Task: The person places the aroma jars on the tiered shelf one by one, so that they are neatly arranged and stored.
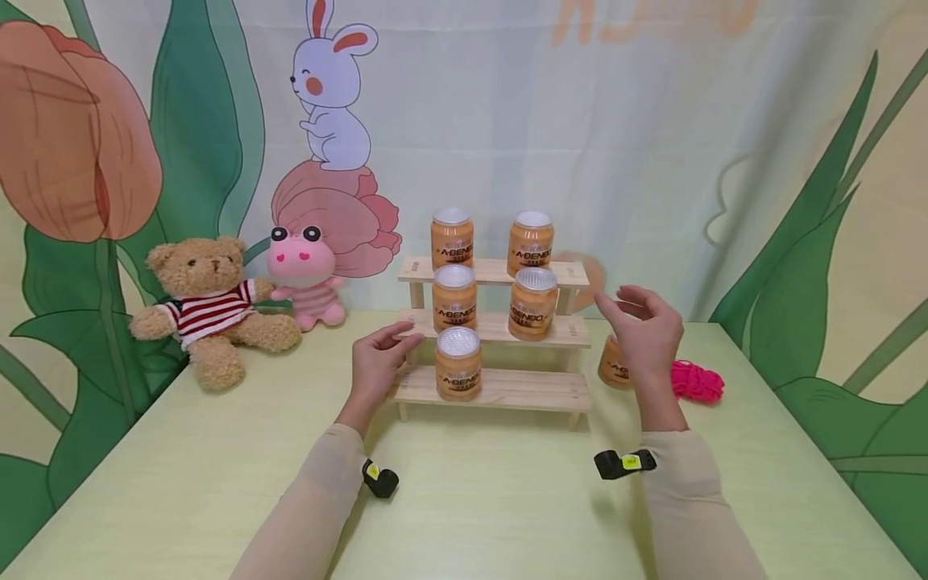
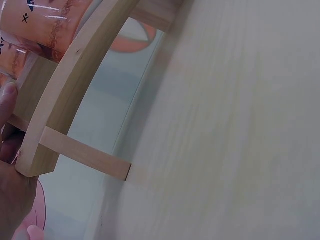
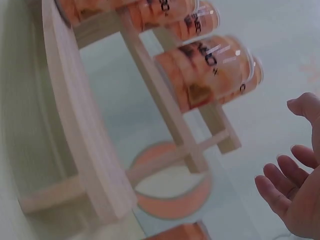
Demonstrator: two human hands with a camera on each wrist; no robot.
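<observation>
A three-step wooden display stand (image 1: pixel 525 391) bears several orange-filled jars with clear ridged lids. Two jars stand on the top step, two on the middle one, and a front jar (image 1: pixel 458 366) on the left of the bottom step. My left hand (image 1: pixel 377 362) is at the stand's left end, fingers loosely bent beside the lower steps; whether they touch the wood is unclear. My right hand (image 1: pixel 648 330) is raised right of the stand, its loosely curved fingers (image 3: pixel 280 192) holding nothing. Behind it, partly hidden, another jar (image 1: pixel 613 364) sits on the table.
Pink yarn (image 1: pixel 699 382) lies on the table at the right. A teddy bear (image 1: pixel 210 302) and a pink plush toy (image 1: pixel 308 278) sit at the back left. Behind the table hangs a printed curtain (image 1: pixel 464 121). Each wrist wears a black camera (image 1: pixel 623 464).
</observation>
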